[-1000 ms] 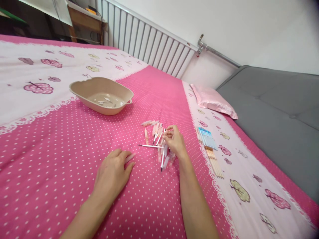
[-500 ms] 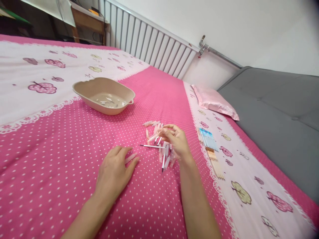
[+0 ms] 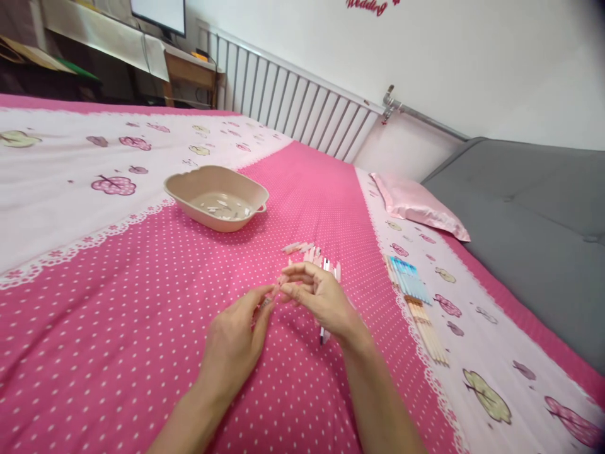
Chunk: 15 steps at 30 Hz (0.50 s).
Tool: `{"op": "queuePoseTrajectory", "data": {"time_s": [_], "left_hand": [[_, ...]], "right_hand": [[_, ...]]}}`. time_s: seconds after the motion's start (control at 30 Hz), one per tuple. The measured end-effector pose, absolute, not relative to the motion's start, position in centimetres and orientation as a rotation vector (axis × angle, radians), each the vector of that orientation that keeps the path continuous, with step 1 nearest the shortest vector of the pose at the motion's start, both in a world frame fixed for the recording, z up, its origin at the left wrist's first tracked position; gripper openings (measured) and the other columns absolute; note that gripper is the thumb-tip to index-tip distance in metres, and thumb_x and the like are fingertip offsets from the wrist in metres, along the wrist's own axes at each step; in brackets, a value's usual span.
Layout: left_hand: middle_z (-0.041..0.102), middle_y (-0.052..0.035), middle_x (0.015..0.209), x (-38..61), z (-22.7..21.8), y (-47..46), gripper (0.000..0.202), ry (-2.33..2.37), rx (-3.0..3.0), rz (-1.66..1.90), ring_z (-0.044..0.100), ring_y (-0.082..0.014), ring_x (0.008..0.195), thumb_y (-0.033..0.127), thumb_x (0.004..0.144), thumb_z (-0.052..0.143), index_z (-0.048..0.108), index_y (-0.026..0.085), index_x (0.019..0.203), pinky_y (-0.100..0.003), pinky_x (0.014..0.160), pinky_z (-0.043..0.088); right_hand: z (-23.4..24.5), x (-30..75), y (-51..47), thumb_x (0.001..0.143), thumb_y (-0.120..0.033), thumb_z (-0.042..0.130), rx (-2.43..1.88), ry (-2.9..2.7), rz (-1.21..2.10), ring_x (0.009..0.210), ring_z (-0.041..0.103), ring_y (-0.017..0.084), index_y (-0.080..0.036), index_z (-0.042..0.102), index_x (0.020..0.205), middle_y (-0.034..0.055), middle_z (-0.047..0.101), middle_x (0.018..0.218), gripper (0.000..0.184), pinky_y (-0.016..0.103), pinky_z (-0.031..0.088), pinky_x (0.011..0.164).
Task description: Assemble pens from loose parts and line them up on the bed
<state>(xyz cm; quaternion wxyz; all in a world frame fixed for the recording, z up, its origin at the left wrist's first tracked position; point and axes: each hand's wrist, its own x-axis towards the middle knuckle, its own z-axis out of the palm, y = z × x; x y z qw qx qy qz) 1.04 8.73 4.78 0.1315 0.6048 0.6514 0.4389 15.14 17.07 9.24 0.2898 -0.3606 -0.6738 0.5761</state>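
Note:
My left hand (image 3: pixel 236 334) and my right hand (image 3: pixel 321 299) meet above the pink dotted sheet, fingertips almost touching. Each is closed in a pinch around a small translucent pink pen piece, mostly covered by the fingers. Behind and beneath my right hand lies a loose pile of pale pink pen pieces (image 3: pixel 312 254), partly hidden by that hand. Thin white pen refills with dark tips lie among them; one dark tip (image 3: pixel 322 335) shows below my right wrist.
A beige plastic basin (image 3: pixel 189 195) with small pale pieces inside stands beyond my left hand. To the right lie rows of blue pens (image 3: pixel 410 280) and peach-coloured pens (image 3: pixel 430 334). A pink pillow (image 3: pixel 420 205) rests by the grey headboard (image 3: pixel 529 202). A white radiator (image 3: pixel 293 88) lines the wall.
My right hand has moved left and down from the pile to meet my left hand, which has risen slightly to the right. The camera view has shifted a little left and upward.

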Motion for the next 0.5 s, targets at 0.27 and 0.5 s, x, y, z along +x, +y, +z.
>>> {"op": "queuePoseTrajectory", "data": {"time_s": [0.27, 0.5], "left_hand": [[0.069, -0.0061, 0.098, 1.2, 4.7, 8.7, 0.031, 1.858, 1.597, 1.244, 0.065, -0.0204, 0.083, 0.035, 0.09, 0.038, 0.053, 0.021, 0.112, -0.031, 0.068, 0.049], [0.068, -0.0077, 0.099, 1.2, 5.0, 8.8, 0.03, 1.849, 1.539, 1.224, 0.065, -0.0219, 0.088, 0.036, 0.089, 0.038, 0.053, 0.019, 0.11, -0.034, 0.072, 0.05]], "right_hand": [[7.7, 16.4, 18.5, 0.074, -0.015, 0.058, -1.7, -2.354, 0.45, 0.08, 0.058, 0.017, -0.021, 0.061, 0.085, 0.0027, 0.065, 0.087, 0.013, 0.026, 0.036, 0.064], [6.4, 15.8, 18.8, 0.074, -0.011, 0.055, -1.708, -2.419, 0.297, 0.077, 0.059, 0.019, -0.022, 0.059, 0.083, 0.0045, 0.065, 0.08, 0.015, 0.025, 0.029, 0.057]]}}
